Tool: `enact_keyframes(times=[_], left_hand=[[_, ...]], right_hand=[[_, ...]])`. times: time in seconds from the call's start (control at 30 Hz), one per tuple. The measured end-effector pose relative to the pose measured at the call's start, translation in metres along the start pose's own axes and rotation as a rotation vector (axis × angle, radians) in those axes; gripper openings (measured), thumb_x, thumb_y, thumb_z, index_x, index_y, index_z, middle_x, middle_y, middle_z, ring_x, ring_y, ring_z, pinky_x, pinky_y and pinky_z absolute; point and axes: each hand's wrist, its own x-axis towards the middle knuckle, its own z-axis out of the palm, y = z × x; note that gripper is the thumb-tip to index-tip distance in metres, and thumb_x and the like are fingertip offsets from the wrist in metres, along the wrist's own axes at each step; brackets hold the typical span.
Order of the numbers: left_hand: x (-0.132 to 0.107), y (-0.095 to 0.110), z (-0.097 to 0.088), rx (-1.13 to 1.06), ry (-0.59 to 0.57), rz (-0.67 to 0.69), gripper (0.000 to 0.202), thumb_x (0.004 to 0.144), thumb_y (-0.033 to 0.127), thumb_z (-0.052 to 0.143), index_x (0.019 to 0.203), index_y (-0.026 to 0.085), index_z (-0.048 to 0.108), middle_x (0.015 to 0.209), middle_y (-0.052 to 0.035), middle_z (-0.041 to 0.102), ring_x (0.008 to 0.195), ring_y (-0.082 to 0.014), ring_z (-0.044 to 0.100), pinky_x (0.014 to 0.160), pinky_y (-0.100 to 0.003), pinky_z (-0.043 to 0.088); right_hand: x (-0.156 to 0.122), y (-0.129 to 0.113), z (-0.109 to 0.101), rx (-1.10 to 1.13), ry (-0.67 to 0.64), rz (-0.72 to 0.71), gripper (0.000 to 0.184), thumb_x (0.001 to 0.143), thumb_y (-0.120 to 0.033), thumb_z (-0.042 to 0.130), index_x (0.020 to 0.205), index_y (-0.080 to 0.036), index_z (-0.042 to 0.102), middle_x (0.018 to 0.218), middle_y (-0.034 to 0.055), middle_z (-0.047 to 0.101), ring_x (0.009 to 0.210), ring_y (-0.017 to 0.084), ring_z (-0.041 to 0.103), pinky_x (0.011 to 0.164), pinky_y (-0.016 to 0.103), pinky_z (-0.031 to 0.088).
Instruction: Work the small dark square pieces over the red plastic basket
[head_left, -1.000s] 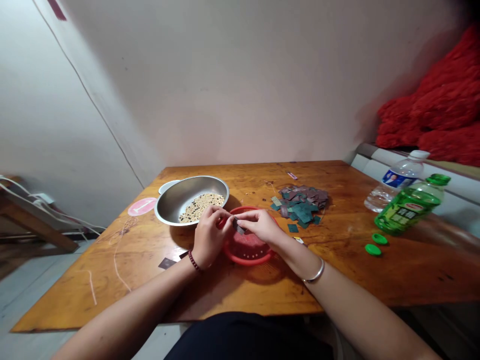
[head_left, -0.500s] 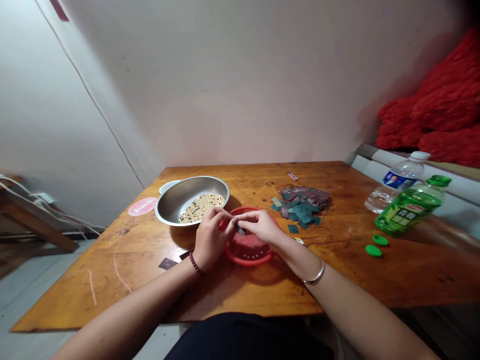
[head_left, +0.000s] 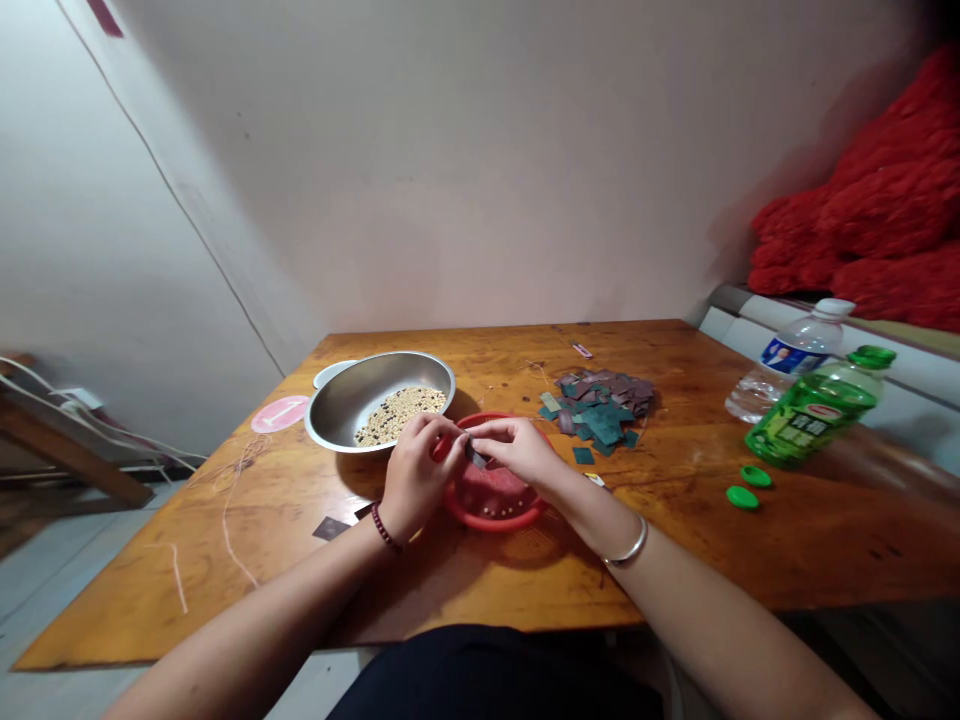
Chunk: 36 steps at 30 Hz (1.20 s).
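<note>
My left hand (head_left: pixel 421 468) and my right hand (head_left: pixel 517 452) meet above a red plastic basket (head_left: pixel 491 522). Between their fingertips is a small dark piece of sheet material (head_left: pixel 475 457), pinched from both sides. Several small pale beads (head_left: pixel 504 511) lie in the basket near its front rim. Left of the basket a steel bowl (head_left: pixel 337 405) stands tilted, with many cream and black beads (head_left: pixel 401 414) in it. To the right lies a heap of green and brown square pieces (head_left: pixel 606 408). Two dark squares (head_left: pixel 330 528) lie by my left wrist.
A water bottle (head_left: pixel 787 360) and a green drink bottle (head_left: pixel 821 410) stand at the right, with two green caps (head_left: pixel 742 497) before them. A pink round disc (head_left: pixel 280 414) and loose threads (head_left: pixel 227 510) lie at the left. A small cutter (head_left: pixel 582 350) lies at the back.
The view has shifted slightly. Both hands stay together over the basket, and the dark piece shows a little more between the fingertips.
</note>
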Motion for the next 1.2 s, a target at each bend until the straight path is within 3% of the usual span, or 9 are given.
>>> enact_keyframes(times=[0.23, 0.43, 0.9, 1.2], left_hand=[[0.0010, -0.0004, -0.0005, -0.072, 0.002, -0.003, 0.010, 0.083, 0.029, 0.056, 0.080, 0.020, 0.060, 0.087, -0.0033, 0.061, 0.084, -0.0152, 0.057, 0.076, -0.029, 0.047], [-0.0011, -0.0030, 0.0029, -0.229, -0.022, -0.110, 0.014, 0.081, 0.031, 0.056, 0.088, 0.020, 0.059, 0.089, -0.0029, 0.063, 0.079, -0.0141, 0.060, 0.070, -0.027, 0.053], [-0.0015, -0.0031, 0.0037, -0.304, -0.045, -0.185, 0.026, 0.080, 0.034, 0.058, 0.102, 0.020, 0.053, 0.091, -0.0040, 0.066, 0.086, -0.0166, 0.064, 0.078, -0.033, 0.054], [-0.0018, -0.0048, 0.0059, -0.358, -0.051, -0.192, 0.029, 0.079, 0.034, 0.059, 0.104, 0.021, 0.051, 0.091, -0.0045, 0.066, 0.085, -0.0162, 0.065, 0.074, -0.030, 0.054]], right_hand=[[0.0009, -0.0014, -0.0005, 0.010, -0.007, -0.002, 0.028, 0.064, -0.028, 0.067, 0.088, -0.013, 0.072, 0.080, 0.0065, 0.070, 0.066, 0.013, 0.060, 0.065, 0.027, 0.047], [0.0006, -0.0006, -0.0009, -0.027, 0.013, 0.000, 0.028, 0.067, -0.027, 0.066, 0.090, -0.014, 0.072, 0.083, 0.0074, 0.070, 0.069, 0.013, 0.061, 0.063, 0.027, 0.048], [-0.0003, -0.0015, 0.0000, 0.009, 0.015, -0.003, 0.028, 0.065, -0.029, 0.067, 0.089, -0.014, 0.071, 0.082, 0.0067, 0.070, 0.070, 0.014, 0.062, 0.067, 0.029, 0.049], [0.0021, 0.0023, -0.0015, 0.007, 0.034, 0.033, 0.026, 0.066, -0.029, 0.067, 0.087, -0.014, 0.070, 0.081, 0.0062, 0.069, 0.069, 0.014, 0.061, 0.063, 0.027, 0.047]])
